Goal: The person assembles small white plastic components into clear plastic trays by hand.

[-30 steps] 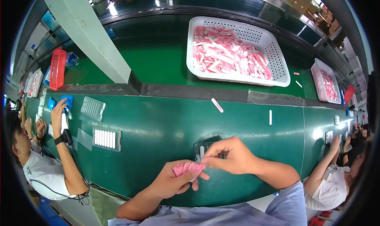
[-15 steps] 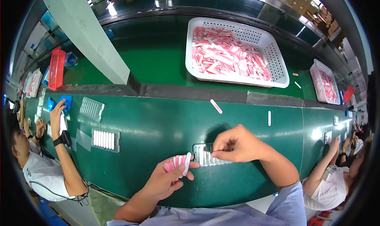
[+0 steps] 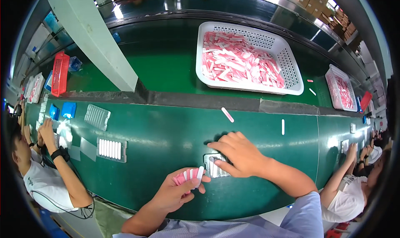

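Note:
My left hand is closed around a fanned bunch of small pink-and-white nail files, with one white file standing out by the thumb. Just right of it, a clear ribbed plastic tray lies on the green table. A white nail file sits in the tray's left part. My right hand is over the tray, palm down, thumb and fingers apart. Its thumb tip is at the tray beside that file, and its fingers reach past the far edge. The hand hides part of the tray.
A large white basket of nail files stands beyond the dark ledge. Loose files lie on the table. At left are a filled tray, another clear tray and a slanted post. Co-workers sit on both sides.
My right hand has shifted left over the tray, and its curled fingers have spread out. A white file now shows in the tray's left part. My left hand keeps its bunch, slightly lower.

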The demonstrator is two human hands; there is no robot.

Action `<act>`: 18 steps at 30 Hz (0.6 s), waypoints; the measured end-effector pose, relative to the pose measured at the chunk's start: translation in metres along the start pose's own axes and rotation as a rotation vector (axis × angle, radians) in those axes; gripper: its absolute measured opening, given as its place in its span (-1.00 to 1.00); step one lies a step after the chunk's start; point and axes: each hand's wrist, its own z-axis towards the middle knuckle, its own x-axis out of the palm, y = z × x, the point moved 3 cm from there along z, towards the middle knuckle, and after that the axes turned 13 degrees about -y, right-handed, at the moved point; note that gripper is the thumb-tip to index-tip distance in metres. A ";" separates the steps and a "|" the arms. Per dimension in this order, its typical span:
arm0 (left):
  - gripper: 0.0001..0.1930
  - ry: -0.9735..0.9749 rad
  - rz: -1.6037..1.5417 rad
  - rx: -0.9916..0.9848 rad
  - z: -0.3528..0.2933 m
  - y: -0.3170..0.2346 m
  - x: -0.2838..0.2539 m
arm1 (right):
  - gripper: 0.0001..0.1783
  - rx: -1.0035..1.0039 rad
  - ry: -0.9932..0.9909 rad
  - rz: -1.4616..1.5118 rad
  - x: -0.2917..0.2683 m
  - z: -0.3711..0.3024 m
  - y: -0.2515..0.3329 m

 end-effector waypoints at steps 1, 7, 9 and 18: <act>-0.67 0.006 0.026 -0.002 0.001 0.001 0.001 | -0.56 0.001 0.001 0.000 -0.002 0.000 0.005; -0.68 0.046 0.112 -0.038 0.004 0.004 0.017 | -0.86 0.332 0.020 0.511 -0.002 -0.004 0.032; -0.68 0.048 0.115 -0.024 0.004 0.004 0.018 | -0.85 0.449 0.112 0.536 -0.003 -0.006 0.024; -0.70 0.167 0.003 -0.106 -0.002 0.003 0.013 | -0.74 -0.597 -0.261 0.003 -0.024 -0.011 0.040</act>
